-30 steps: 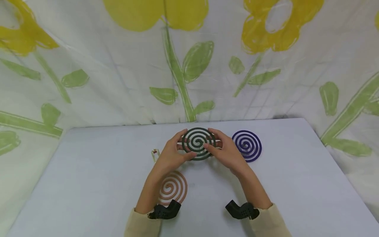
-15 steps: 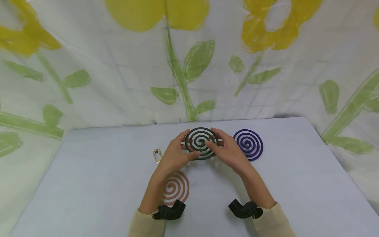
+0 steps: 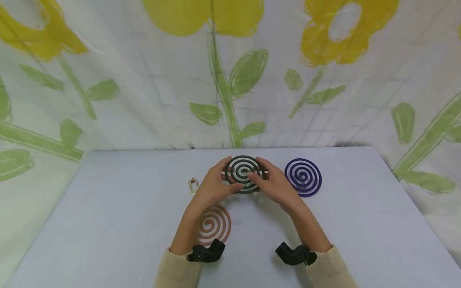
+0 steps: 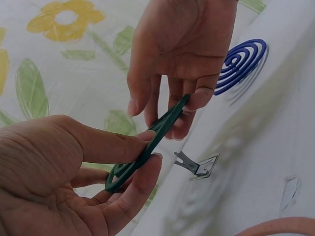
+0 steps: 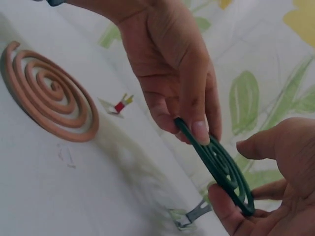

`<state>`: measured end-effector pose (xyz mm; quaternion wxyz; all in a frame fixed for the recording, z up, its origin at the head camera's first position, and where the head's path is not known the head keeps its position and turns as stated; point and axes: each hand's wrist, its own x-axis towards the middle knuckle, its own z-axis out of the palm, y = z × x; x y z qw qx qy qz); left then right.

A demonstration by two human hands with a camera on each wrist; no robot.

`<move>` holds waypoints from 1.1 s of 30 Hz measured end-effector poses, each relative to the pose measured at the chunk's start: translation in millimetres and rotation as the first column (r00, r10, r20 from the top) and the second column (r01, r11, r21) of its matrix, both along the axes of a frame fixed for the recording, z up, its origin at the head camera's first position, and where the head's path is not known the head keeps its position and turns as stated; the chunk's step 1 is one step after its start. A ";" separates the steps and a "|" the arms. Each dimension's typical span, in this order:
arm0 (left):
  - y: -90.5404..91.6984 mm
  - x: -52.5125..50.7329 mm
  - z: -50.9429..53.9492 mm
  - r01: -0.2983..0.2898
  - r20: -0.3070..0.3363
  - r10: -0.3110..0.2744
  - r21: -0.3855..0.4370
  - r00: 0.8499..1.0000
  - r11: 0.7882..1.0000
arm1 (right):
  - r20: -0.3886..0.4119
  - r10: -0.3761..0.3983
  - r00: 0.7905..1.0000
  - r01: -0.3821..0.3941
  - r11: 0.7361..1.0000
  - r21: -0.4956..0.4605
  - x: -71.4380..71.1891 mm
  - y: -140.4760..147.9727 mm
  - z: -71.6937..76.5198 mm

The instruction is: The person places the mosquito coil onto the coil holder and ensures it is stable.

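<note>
the grip of the left hand (image 3: 212, 187) is pinched on the green coil (image 4: 162, 132), raised above the table (image 3: 126, 224) and also held by the right hand (image 3: 274, 185); positioning seems in hand, with light, even support called for next

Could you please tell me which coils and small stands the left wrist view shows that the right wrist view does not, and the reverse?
Only the left wrist view shows the blue coil. Only the right wrist view shows the red and gold stand. Both show the green coil between the hands, the grey stand and the orange coil, though the left one catches just its edge.
</note>
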<state>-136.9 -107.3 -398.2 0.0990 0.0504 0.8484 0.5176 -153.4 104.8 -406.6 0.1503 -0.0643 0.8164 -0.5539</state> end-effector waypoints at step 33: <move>-18.3 -11.6 15.5 0.032 0.029 -0.032 -0.002 0.999 0.999 | -0.012 0.027 1.000 -0.026 0.999 0.048 -8.2 -17.4 26.0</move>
